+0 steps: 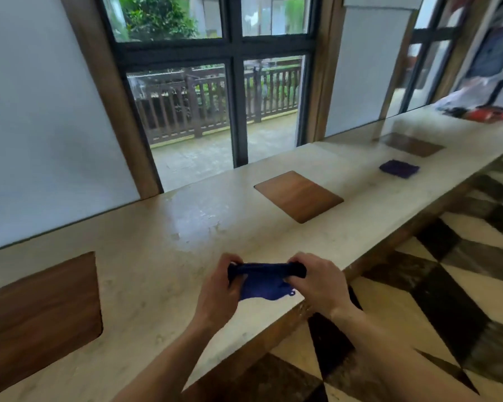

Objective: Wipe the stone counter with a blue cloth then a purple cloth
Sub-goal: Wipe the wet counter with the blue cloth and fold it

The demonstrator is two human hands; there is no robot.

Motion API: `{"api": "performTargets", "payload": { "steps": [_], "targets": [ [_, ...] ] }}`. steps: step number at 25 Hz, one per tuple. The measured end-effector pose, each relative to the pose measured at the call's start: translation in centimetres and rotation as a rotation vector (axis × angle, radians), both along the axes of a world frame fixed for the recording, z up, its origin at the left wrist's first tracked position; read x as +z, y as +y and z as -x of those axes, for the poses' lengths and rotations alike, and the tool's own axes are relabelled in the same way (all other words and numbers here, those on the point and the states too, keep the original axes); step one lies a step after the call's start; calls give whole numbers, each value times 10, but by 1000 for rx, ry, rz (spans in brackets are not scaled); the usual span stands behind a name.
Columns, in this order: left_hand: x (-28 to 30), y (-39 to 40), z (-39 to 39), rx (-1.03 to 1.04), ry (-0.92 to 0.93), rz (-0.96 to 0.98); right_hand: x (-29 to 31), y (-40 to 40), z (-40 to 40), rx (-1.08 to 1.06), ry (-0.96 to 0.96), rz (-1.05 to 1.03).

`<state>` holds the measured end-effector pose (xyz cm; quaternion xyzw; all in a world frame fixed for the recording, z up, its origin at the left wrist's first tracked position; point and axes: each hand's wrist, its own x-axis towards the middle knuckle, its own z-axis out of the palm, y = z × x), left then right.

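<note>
Cloth, blue [262, 285]: dark blue, soft, bunched; its top edge is pulled into a tight roll running left to right, with the rest hanging below in a loose crumpled flap and a small loop at the lower right corner. It sits above the near edge of the stone counter [163, 256], between both hands; whether it touches the stone cannot be told.

Left hand [219, 288]: fingers curled tightly around the left end of the rolled edge, thumb side towards the cloth. Right hand [317, 282]: fingers likewise closed over the right end. Both forearms bare.

Purple cloth [399, 168]: one, folded into a flat rough square, lying on the counter far to the right, well apart from the hands, near the farthest wooden inset.

Counter: pale beige stone, glossy, with a sheen and faint marks just beyond the hands.

Counts: cloths, two (one blue, one purple). Wooden inset panels, three: left [41, 311], middle [298, 196], far right [410, 144]. Hands, two.

Blurred clutter [482, 110] at the far end of the counter; items not identifiable.
</note>
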<state>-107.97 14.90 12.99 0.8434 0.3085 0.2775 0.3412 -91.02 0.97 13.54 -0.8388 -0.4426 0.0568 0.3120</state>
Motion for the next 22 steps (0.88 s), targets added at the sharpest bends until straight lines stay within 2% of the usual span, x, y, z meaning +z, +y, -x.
{"api": "performTargets", "payload": {
  "steps": [5,10,17,22],
  "targets": [
    [33,-28,-117,-259,-98,-25,39,-74,-78,-242,73,-107],
    [48,-46,-210,-481,-184,-1,57,-115,-132,-413,184,-284],
    [42,-24,-337,-641,-197,11,63,-111,-220,-536,90,-281],
    [46,-17,-429,-794,-145,101,62,-113,-282,-678,63,-290]
  ]
}}
